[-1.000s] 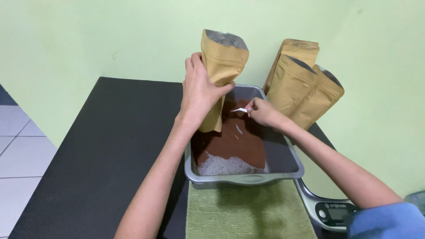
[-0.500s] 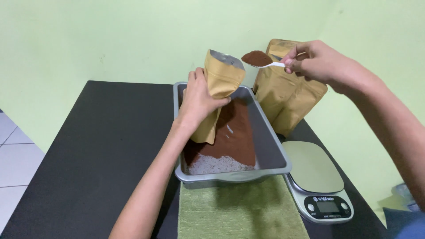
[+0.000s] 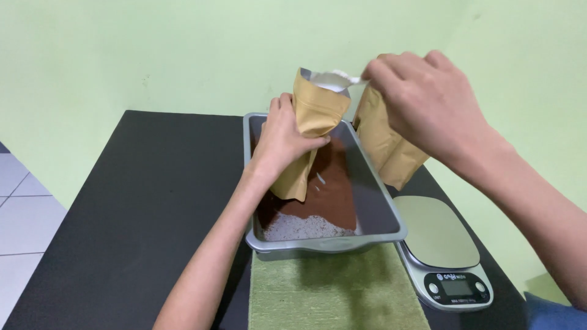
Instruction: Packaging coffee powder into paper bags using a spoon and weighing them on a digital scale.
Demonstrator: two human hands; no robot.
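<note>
Brown powder lies heaped in a grey metal tray, with a paler, whitish patch of powder at the near end. The left hand is wrapped around the middle of a tan paper pouch, holding it upright and slightly tilted over the tray, its open mouth showing a silvery lining. The right hand is above and just beside that mouth, its fingers pinched on the handle of a small white spoon whose tip reaches over the opening; what the spoon carries cannot be made out. Behind the right hand more tan pouches stand against the pale green wall. The tray sits on a black surface, its near edge touching a green mat. Just beside the tray, to the right, a small digital kitchen scale rests with a bare steel platform. A strip of white tiled floor shows at the left.
</note>
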